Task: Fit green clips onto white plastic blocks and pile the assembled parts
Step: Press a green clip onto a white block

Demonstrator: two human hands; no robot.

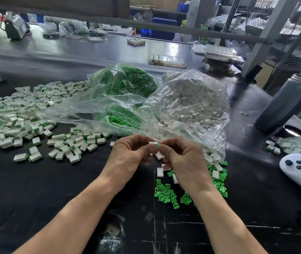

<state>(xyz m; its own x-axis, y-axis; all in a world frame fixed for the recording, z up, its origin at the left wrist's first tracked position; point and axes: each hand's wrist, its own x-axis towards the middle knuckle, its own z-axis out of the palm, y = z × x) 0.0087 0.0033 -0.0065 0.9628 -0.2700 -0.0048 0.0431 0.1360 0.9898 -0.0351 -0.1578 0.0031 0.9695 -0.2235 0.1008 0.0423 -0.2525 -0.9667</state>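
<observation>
Both my forearms reach in from the near edge and meet above the black tabletop point(36, 189), wrists slightly bent, knuckles up. My left hand point(129, 153) has its fingers curled, pinching a white block point(153, 143) between thumb and forefinger. My right hand point(182, 158) is curled the same way, its fingertips pinching a green clip point(158, 145) against the right end of that block; the two hands touch there. A second white piece shows just below, between my hands, but I cannot tell which hand holds it. Loose green clips point(166, 193) and white blocks lie under my right wrist. The pile of assembled parts point(18, 114) spreads on the left. Far of my hands sit a bag of clips point(125, 81) and a bag of blocks point(191, 99).
</observation>
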